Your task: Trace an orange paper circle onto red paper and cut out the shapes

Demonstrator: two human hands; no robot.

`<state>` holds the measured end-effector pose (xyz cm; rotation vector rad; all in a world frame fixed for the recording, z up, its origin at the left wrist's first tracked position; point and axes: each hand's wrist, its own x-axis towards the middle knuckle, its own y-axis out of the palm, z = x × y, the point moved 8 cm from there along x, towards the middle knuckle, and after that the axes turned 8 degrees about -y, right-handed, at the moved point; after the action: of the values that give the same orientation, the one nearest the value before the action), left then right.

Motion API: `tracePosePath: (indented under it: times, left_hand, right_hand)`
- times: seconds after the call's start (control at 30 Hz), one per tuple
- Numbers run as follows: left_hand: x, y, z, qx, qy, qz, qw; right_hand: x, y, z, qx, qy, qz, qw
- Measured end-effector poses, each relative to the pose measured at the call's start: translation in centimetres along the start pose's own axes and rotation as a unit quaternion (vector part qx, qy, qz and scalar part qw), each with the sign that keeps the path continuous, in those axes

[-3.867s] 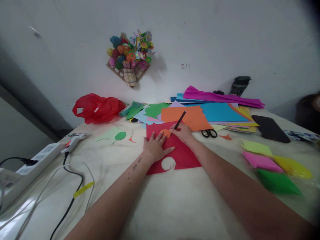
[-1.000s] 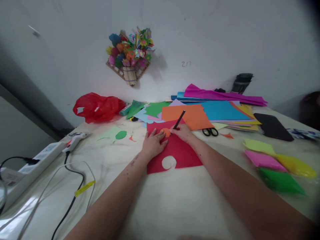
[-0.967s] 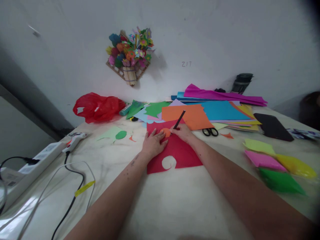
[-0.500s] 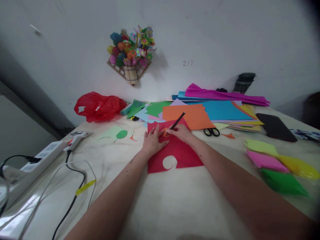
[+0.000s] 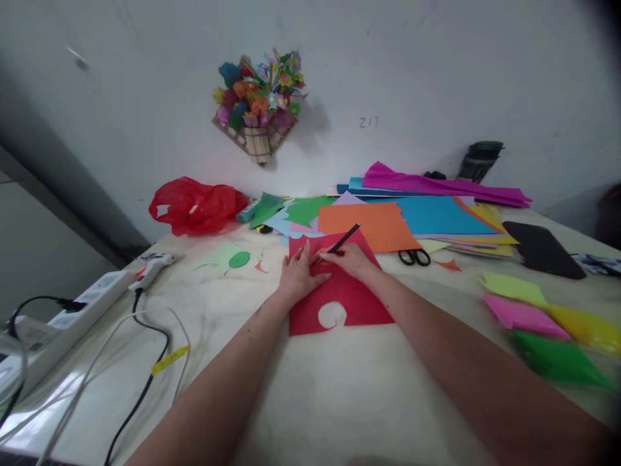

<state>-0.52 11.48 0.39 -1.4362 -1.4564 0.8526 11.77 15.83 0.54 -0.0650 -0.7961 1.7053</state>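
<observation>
A red paper sheet [image 5: 354, 304] with a round cut-out hole lies on the pale table [image 5: 339, 401]. My left hand [image 5: 299, 275] lies flat on it, fingers spread, pressing down a small orange paper shape [image 5: 324, 256] that is mostly hidden between my hands. My right hand [image 5: 352, 260] is closed on a dark pencil [image 5: 343, 238], whose tip touches the paper beside the orange shape.
Stacked coloured paper sheets [image 5: 427, 217] and black scissors [image 5: 414, 257] lie behind the hands. A red plastic bag [image 5: 194, 206], green scraps [image 5: 230, 259], a glue gun [image 5: 152, 266], a power strip [image 5: 72, 310] with cables sit left. A black phone [image 5: 543, 241] and coloured packets [image 5: 548, 323] sit right.
My right hand has tilted the pencil lower and shifted its tip leftwards around the orange shape, which is now more covered. My left hand stays pressed on the paper.
</observation>
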Motion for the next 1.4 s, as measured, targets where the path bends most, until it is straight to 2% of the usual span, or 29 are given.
tracePosePath:
  times: [0.67,1.4]
  left_hand:
    - [0.2,0.19,0.32,0.0,-0.006,-0.002,1.0]
    - [0.22,0.21,0.38,-0.022,-0.004,-0.001,1.0]
  right_hand:
    - [0.12,0.32,0.27,-0.023,-0.039,-0.002,0.999]
    - [0.19,0.54,-0.01,-0.024,-0.032,0.005,0.999]
